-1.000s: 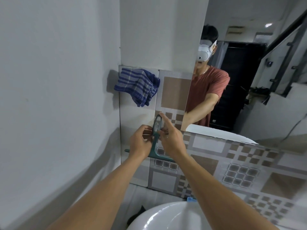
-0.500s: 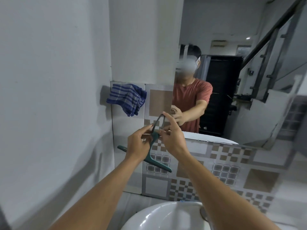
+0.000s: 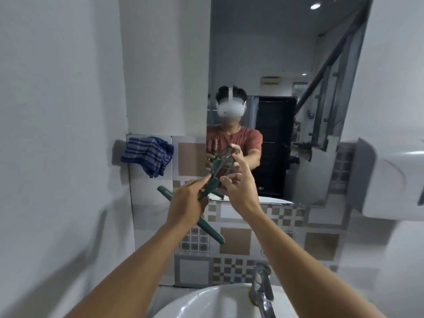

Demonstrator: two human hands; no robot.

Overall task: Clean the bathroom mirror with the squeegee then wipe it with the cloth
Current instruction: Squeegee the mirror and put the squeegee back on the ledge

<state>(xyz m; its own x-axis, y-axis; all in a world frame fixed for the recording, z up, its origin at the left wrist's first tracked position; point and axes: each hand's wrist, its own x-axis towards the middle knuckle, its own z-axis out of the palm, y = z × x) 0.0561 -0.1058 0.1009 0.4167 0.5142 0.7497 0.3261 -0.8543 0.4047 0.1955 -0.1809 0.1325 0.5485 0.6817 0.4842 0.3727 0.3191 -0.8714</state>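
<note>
A green squeegee (image 3: 212, 232) is held in front of me, its blade slanting down to the right and its looped handle pointing up toward the mirror (image 3: 286, 72). My left hand (image 3: 185, 200) grips the neck of the squeegee. My right hand (image 3: 238, 187) pinches the looped handle from the right. A blue striped cloth (image 3: 148, 156) hangs on the tiled wall left of the mirror, apart from both hands. The mirror reflects a person in a red shirt.
A white sink (image 3: 220, 304) with a chrome tap (image 3: 261, 288) sits directly below my arms. A white wall-mounted dispenser (image 3: 394, 180) juts out at the right. A plain white wall (image 3: 57, 134) closes in on the left. Patterned tiles (image 3: 236, 242) cover the wall under the mirror.
The squeegee has come off the wall and tilted, its blade now slanting down right. Both hands have lifted it toward the mirror. My view has swung right and up, bringing the tap in.
</note>
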